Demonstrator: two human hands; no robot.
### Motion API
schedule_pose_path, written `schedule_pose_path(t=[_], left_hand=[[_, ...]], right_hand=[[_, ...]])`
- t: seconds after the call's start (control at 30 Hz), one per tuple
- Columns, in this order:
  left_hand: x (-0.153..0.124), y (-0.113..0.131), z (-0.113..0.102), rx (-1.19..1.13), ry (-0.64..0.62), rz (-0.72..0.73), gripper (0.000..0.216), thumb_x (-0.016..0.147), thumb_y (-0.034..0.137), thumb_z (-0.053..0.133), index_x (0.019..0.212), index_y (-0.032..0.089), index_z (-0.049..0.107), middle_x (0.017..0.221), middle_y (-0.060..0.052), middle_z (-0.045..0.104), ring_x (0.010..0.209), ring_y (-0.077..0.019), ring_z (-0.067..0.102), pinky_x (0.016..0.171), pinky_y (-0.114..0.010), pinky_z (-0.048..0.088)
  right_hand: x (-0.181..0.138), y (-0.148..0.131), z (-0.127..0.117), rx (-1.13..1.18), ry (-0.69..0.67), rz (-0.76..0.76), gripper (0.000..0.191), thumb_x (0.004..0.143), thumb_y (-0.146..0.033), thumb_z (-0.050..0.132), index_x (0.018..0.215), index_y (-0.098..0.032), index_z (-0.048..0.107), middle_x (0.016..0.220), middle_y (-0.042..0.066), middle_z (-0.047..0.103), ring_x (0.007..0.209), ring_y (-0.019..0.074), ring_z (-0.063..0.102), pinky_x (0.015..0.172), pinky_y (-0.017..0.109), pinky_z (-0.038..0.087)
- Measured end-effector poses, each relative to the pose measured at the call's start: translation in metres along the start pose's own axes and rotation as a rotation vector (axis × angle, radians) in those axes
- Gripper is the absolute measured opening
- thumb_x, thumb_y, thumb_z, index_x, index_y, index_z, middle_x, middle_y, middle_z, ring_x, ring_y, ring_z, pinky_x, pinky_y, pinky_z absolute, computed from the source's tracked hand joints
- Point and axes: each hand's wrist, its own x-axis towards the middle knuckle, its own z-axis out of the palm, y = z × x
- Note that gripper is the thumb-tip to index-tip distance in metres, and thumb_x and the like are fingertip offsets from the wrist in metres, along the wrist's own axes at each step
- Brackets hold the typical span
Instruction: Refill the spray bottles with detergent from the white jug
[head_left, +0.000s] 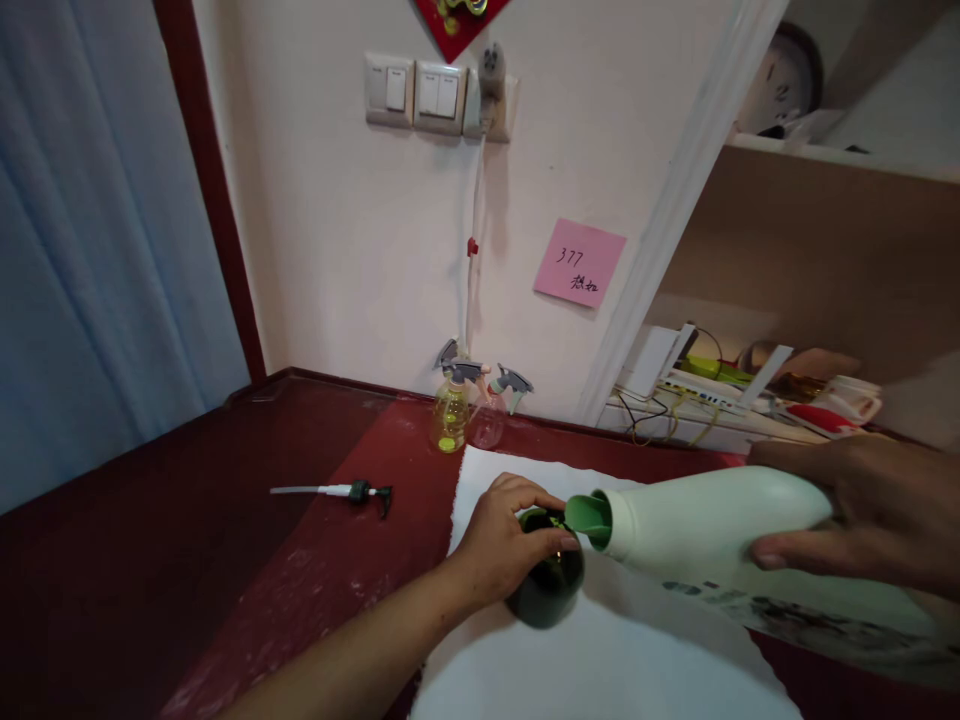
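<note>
A blue curtain (90, 250) is hanging at the far left, beside a dark red frame. The dark red worktop (225, 520) is carrying a detached spray pump (352, 491) with its white tube, lying flat and well apart from the hands, toward the left edge. At the back edge, against the wall, two small spray bottles (469, 405) are standing upright, just beside each other. A pink note (579, 263) is sticking to the wall above them. A white cloth (600, 660) is covering the worktop near the front edge. On it a dark green bottle (551, 590) is standing upright; the left hand (502, 545) is gripping its top, fingers (536, 500) clamped around the neck. The white bottle (720, 540) is lying nearly horizontal in the air, its green spout (589, 517) sitting just above the dark bottle's mouth. The right hand (870, 510) is holding the white bottle's body, thumb under and fingers wrapped over it. A shelf (750, 400) at the right is holding cluttered items.
</note>
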Motion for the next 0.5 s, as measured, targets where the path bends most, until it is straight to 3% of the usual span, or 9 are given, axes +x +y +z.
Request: schedule_pose_path(t=[0.5], left_hand=[[-0.0001,0.0006,-0.0009,0.008,-0.009,0.004,0.028,0.062,0.016,0.09,0.086,0.026,0.081,0.087,-0.001,0.072,0.097,-0.0228,0.061,0.09,-0.035,0.044]], right_hand=[[-0.0005,-0.0028,-0.002,-0.018,-0.001,0.006,0.025,0.072,-0.048,0.075,0.083,-0.029,0.062,0.079,-0.002,0.073,0.074,0.026,0.068,0.063,0.033,0.048]])
